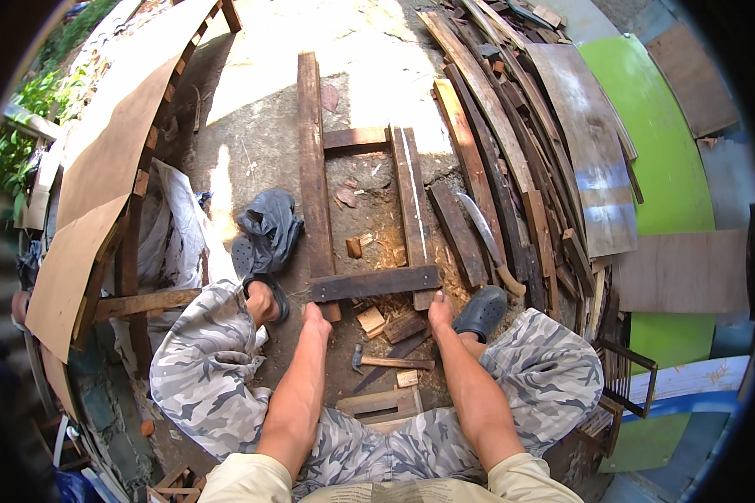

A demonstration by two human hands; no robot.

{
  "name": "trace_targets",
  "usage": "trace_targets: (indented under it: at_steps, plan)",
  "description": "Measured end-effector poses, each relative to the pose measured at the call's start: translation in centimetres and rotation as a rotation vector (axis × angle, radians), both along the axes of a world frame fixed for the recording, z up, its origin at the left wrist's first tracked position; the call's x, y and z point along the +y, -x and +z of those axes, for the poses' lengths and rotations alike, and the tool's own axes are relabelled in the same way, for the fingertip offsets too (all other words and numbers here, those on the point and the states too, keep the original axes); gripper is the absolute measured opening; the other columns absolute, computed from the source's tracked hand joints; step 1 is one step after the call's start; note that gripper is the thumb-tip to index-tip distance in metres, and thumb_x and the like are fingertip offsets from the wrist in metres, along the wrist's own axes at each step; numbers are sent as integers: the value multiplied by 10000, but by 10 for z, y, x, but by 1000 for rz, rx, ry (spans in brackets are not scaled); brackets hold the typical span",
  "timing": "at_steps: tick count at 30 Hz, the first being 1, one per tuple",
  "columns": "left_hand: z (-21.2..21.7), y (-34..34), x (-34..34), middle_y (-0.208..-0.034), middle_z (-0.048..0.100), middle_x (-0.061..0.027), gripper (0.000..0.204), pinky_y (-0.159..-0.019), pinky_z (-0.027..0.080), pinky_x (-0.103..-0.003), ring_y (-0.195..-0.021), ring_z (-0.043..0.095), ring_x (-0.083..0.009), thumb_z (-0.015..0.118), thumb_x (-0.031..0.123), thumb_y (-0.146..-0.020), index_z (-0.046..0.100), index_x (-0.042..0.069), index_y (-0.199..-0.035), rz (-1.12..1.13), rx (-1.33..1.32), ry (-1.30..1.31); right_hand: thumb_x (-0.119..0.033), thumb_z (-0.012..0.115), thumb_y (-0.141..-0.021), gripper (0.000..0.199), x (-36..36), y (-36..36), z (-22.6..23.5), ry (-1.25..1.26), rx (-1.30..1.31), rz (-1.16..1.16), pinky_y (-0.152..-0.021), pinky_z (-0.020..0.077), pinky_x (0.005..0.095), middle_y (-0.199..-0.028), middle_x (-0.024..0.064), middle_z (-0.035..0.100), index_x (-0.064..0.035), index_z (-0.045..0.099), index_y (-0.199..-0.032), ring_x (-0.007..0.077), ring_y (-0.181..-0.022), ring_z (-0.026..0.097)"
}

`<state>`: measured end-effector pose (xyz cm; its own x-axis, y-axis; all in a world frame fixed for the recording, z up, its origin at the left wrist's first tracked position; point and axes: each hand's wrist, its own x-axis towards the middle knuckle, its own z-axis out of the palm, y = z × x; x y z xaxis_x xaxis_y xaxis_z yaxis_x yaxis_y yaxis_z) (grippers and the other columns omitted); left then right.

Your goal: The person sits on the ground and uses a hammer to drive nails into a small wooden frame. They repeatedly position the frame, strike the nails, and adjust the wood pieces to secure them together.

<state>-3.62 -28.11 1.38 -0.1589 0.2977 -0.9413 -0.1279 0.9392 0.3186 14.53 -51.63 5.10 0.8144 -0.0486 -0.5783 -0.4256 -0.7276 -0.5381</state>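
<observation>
A short dark wooden board (376, 284) lies across the near ends of two long timbers, the left timber (312, 159) and the right timber (408, 193). At the board's left end, my left hand (314, 318) is closed around its near corner. My right hand (439, 312) is closed at the board's right end, its fingertips partly hidden. Farther off, a short crosspiece (356, 138) joins the timbers. Below the board, between my forearms, a claw hammer (398, 363) with a wooden handle rests over a dark tapered strip (377, 375).
A machete (481, 225) with a wooden handle lies right of the frame, beside stacked planks (512, 142). Wood offcuts (371, 319) and chips surround the near end. Plywood panels (101, 159) stand left; a black bag (270, 225) sits by my left foot.
</observation>
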Motion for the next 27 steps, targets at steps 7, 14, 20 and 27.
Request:
trace_targets:
  at_steps: [7, 14, 20, 27]
  plan:
    - [47, -27, 6, -1408, 516, -253, 865, -1056, 400, -403, -1259, 543, -371, 600, 584, -885, 450, -101, -1392, -651, 119, -478, -493, 668, -841, 795, -21, 1, 6, -60, 25, 195, -1056, 403, 426, -1333, 281, 562, 43, 459, -1390, 395, -1261, 531]
    - [41, -15, 13, -1391, 502, -246, 802, -1103, 346, -379, -1296, 487, -326, 609, 437, -838, 420, -84, -1418, -855, -67, -567, -410, 841, -702, 1035, -25, -14, 0, -161, 35, 344, -1065, 413, 425, -1334, 294, 540, 39, 292, -1455, 412, -1243, 535]
    - [70, 3, -35, -1463, 400, -289, 1068, -1116, 364, -437, -1331, 441, -407, 765, 230, -747, 62, 31, -1525, -1244, 309, -746, -325, 852, -705, 1121, -1, 2, 25, 115, -129, 486, -1062, 417, 465, -1412, 321, 436, 18, 132, -1492, 454, -1276, 483]
    - [57, -19, -66, -1445, 419, -224, 1117, -1072, 410, -491, -1326, 428, -408, 859, 142, -681, 118, 100, -1516, -1118, 705, -749, -214, 834, -720, 1011, 19, 24, 14, 247, -312, 325, -1027, 439, 478, -1317, 268, 442, -4, 200, -1479, 450, -1203, 504]
